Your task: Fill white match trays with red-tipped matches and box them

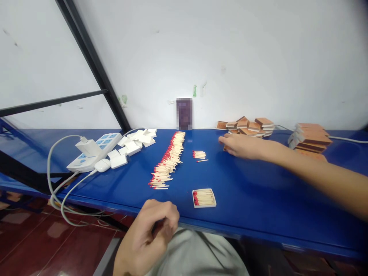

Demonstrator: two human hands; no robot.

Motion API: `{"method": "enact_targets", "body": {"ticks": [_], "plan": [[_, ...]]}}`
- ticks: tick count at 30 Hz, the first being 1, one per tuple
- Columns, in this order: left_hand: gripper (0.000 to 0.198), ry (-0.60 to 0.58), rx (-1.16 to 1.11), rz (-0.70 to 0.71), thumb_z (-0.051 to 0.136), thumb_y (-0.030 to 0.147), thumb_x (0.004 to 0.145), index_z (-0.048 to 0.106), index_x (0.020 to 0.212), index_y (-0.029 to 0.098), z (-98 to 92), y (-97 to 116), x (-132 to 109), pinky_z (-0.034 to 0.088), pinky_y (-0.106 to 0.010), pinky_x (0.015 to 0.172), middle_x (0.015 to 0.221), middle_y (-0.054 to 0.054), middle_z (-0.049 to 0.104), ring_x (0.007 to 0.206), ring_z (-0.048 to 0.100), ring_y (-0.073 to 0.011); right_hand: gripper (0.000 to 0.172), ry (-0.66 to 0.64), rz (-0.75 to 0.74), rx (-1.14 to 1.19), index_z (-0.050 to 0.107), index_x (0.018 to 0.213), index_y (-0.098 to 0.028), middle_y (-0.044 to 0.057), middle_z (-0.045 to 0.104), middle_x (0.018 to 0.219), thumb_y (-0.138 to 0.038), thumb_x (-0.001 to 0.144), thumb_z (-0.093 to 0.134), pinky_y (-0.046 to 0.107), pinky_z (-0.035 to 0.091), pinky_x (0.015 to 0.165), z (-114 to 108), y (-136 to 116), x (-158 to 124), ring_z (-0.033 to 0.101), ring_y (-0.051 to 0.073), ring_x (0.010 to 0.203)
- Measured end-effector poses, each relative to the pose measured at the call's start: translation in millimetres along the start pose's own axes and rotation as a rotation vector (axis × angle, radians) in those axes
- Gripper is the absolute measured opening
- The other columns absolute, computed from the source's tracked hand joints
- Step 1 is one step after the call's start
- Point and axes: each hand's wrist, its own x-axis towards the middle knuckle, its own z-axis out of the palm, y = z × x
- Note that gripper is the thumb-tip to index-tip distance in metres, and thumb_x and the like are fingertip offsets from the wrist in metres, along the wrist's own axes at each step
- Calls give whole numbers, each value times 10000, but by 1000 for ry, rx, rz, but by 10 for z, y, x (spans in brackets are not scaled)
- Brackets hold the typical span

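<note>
My right hand [244, 146] reaches over the blue table, its fingers closed on a brown matchbox sleeve [225, 148] that they mostly cover. In front of the pile of brown matchbox sleeves [249, 126] is where this hand works. Curled loosely at the front edge, my left hand [149, 234] shows nothing in its fingers. A white matchbox tray [204, 206] filled with red-tipped matches [205, 197] lies near that edge. Farther back sit a small group of matches [199, 154] and a single match [202, 161]. A long row of matches [168, 161] runs diagonally to their left.
White trays [138, 138] are heaped at the left, beside a power strip [105, 142] with plugs and cables. More brown boxes [312, 137] are stacked at the far right. A blurred dark rectangular object [184, 114] leans on the wall. A black metal frame rises at left.
</note>
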Motion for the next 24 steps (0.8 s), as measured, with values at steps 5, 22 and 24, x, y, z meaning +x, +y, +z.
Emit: {"method": "enact_targets", "body": {"ticks": [5,22,24], "plan": [[182,-46,10,-18,374,182,868,366,689,213,-9,-44,69,237,-321,578,581,29,373,539,346,-145,361,-84,112,-22,513,1201,-142,168,599,1084,-298,875,497,335,430,650,-166,-89,-108,629,288,886],[162,-8,284,-89,442,146,854,480,973,249,18,94,148,414,-340,863,1015,-25,598,952,552,-224,515,-401,-373,489,553,1158,-239,46,598,945,-316,684,739,287,418,662,-486,-645,-388,571,249,936],[133,10,326,-90,451,163,864,465,966,248,32,90,173,428,-339,828,1060,-33,611,913,564,-226,538,-398,-353,508,533,1178,-242,50,598,956,-336,691,741,284,420,653,-481,-665,-395,577,249,927]]}}
